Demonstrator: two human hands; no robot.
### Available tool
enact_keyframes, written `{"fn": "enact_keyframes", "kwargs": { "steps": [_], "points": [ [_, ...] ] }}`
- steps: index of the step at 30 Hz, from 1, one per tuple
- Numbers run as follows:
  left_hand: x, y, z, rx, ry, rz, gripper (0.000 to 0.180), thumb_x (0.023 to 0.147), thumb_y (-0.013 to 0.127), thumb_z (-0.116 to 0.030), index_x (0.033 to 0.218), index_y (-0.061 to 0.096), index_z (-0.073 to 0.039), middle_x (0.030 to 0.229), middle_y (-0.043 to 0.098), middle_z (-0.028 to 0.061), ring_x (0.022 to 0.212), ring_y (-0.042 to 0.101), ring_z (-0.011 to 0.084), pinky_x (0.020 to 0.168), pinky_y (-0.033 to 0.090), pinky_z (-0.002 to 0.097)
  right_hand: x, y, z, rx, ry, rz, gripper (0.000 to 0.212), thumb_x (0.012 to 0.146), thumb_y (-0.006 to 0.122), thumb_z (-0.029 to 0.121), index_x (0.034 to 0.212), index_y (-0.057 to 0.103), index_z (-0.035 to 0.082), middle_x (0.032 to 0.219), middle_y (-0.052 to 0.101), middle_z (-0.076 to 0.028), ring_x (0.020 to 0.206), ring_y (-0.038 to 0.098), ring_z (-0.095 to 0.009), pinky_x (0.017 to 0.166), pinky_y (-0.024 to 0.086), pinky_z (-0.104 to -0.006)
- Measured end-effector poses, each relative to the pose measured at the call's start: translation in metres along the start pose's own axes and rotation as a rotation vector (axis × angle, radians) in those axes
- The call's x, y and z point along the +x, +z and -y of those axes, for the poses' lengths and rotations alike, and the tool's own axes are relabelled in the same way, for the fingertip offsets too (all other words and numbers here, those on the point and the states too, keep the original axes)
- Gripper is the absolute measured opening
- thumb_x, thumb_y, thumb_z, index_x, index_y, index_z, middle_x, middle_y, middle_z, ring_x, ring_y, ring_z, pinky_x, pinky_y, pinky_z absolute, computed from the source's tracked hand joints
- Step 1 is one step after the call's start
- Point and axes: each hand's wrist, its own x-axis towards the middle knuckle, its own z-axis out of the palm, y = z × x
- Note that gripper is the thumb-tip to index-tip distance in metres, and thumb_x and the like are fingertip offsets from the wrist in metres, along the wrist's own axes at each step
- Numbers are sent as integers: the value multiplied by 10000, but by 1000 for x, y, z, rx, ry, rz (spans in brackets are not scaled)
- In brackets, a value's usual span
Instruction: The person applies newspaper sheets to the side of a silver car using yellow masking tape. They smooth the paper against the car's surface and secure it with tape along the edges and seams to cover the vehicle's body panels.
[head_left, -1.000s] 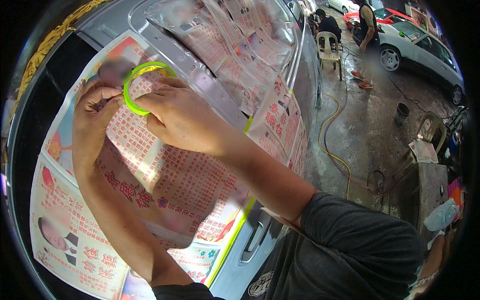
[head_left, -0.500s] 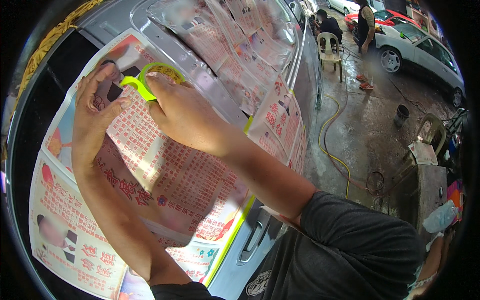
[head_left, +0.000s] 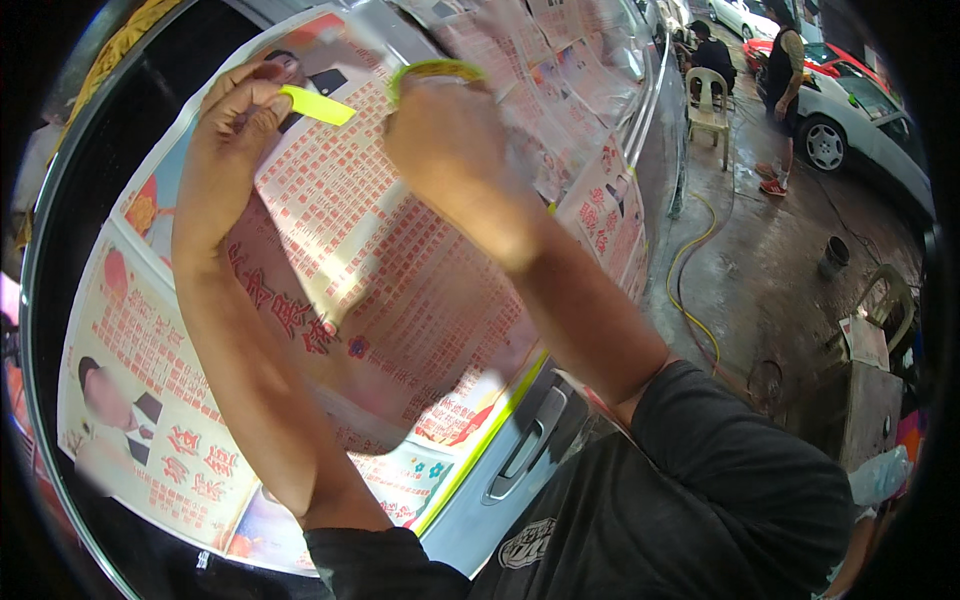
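Observation:
My left hand (head_left: pixel 222 140) pinches the end of a short strip of bright yellow-green masking tape (head_left: pixel 322 107), which sticks out to the right above the newspaper. My right hand (head_left: pixel 445 140), smeared by motion, grips the roll of tape (head_left: pixel 440 69). The strip and the roll are apart. Beneath both hands, a large newspaper sheet (head_left: pixel 390 260) with red print spreads over the side of a grey car. A line of the same tape (head_left: pixel 480 445) runs along the sheet's edge, beside the door handle (head_left: pixel 528 445).
More newspaper (head_left: pixel 590 80) under clear plastic covers the car farther off. On the wet floor to the right are a plastic chair (head_left: pixel 708 105), a yellow hose (head_left: pixel 690 300) and a black bucket (head_left: pixel 835 256). Two people are near a white car (head_left: pixel 850 125).
The tape strip has come apart from the roll. My right hand has moved right and away with the roll, while my left hand keeps the strip. The head view has shifted.

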Motion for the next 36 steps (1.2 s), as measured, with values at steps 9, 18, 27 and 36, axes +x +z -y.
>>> {"fn": "enact_keyframes", "kwargs": {
  "steps": [9,18,27,36],
  "points": [
    [6,6,-4,676,160,-366,132,941,693,-117,1017,704,-11,1071,694,145,988,604,357,912,472,449,-61,-40,-57,128,-265,-351,285,889,617,102,1147,615,-20,1022,709,-235,1014,680,-414,926,489,-506],
    [26,8,-10,727,-148,-392,192,1019,610,-217,1128,646,-63,1048,737,161,998,698,379,824,547,449,-139,-81,-97,344,-252,52,319,874,647,46,1181,584,-12,903,675,-163,850,662,-370,842,472,-488],
    [82,-5,-14,1180,-415,-176,443,972,626,-547,1229,607,-186,1067,777,120,989,756,337,842,578,474,-166,-83,-121,477,-255,259,323,864,665,44,1170,599,-34,875,671,-176,828,667,-358,851,488,-483],
    [83,0,-3,1210,-457,-334,648,865,706,-648,1285,605,-164,1117,764,140,1075,732,341,873,566,469,-191,-90,-167,523,-249,420,346,855,686,64,1180,613,-30,892,676,-169,857,672,-347,867,491,-474]
  ]
}}
